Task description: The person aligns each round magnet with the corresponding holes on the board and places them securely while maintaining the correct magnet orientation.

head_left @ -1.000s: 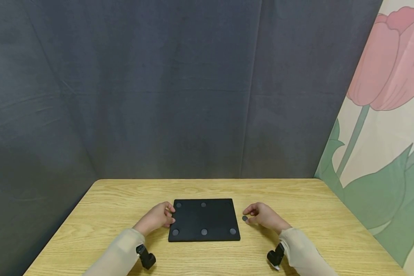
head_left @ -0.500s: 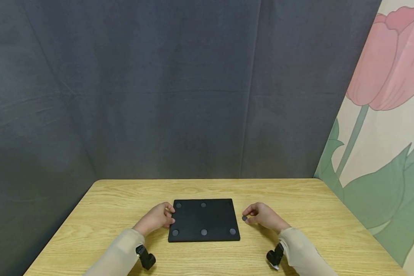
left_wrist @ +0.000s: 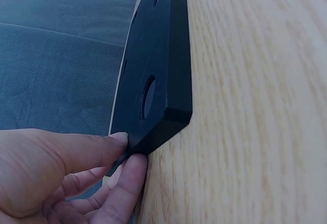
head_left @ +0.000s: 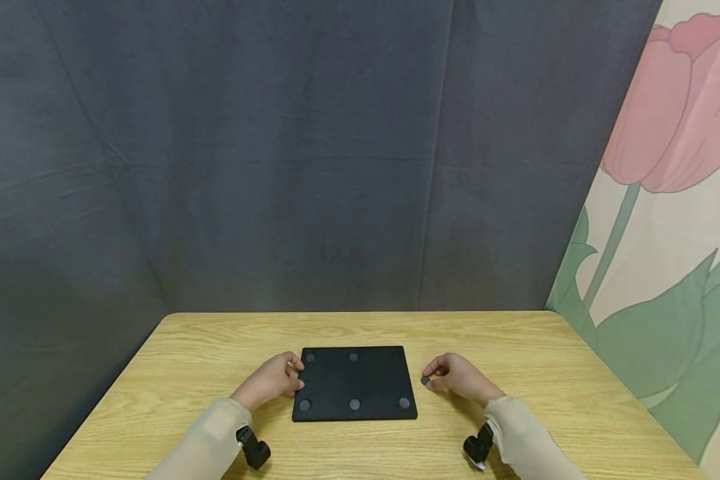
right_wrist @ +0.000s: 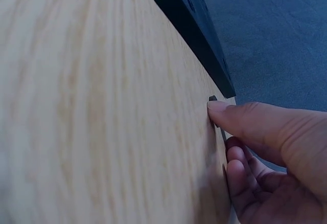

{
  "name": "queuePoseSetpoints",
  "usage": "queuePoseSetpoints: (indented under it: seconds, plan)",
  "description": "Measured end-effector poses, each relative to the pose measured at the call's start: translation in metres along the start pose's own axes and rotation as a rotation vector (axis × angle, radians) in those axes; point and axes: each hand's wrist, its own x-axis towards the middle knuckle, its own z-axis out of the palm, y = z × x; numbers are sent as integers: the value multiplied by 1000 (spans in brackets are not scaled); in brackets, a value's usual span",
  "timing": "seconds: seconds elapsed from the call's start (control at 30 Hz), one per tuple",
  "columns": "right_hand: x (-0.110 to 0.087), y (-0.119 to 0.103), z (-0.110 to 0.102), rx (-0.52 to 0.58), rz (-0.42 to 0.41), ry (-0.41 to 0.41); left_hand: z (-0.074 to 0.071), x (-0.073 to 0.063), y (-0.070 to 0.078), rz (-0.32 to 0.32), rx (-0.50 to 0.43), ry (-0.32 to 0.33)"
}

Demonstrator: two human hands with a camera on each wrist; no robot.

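A flat black rectangular board (head_left: pixel 360 383) lies on the wooden table in the head view. Grey round spots line its near and far sides; in the left wrist view one shows as a round recess (left_wrist: pixel 148 98). My left hand (head_left: pixel 273 381) grips the board's left edge, thumb and a finger close together there. To the right of the board, my right hand (head_left: pixel 459 377) holds a small dark disc (head_left: pixel 425 380) between thumb and fingers, low over the table. In the right wrist view the thumb covers most of that disc (right_wrist: pixel 212 98).
The light wood table (head_left: pixel 360 450) runs back to a dark grey curtain (head_left: pixel 300 167). A wall with a painted pink tulip (head_left: pixel 654 120) stands on the right. Each wrist wears a small black camera, such as the left one (head_left: pixel 253 447).
The small disc has tilted slightly in my right hand's fingers and appears narrower. The left hand and the board stay where they were.
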Motion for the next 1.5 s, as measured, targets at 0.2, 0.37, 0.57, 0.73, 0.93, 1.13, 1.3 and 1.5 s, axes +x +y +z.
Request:
queuePoseSetpoints:
  seconds: [0.2, 0.37, 0.57, 0.73, 0.93, 1.13, 1.3, 1.5]
  plan:
    - [-2, -2, 0, -3, -9, 2, 0, 1, 0, -8, 4, -5]
    - [-3, -2, -1, 1, -17, 5, 0, 2, 1, -10, -7, -8]
    - [-2, -3, -2, 14, -20, 12, 0, 2, 1, -5, -10, -4]
    - [-3, -6, -3, 33, -22, 14, 0, 2, 0, -3, -10, -5]
    - [-3, -9, -5, 15, -23, 28, 0, 2, -1, -1, -13, -8]
    - [-1, -11, -7, -18, -44, 44, 0, 3, -1, 4, -9, -12]
    - [1, -16, -10, 12, -62, 37, 0, 2, 0, 5, -13, -10]
    - [6, -20, -14, 27, -51, 40, 0, 2, -1, 13, -21, -12]
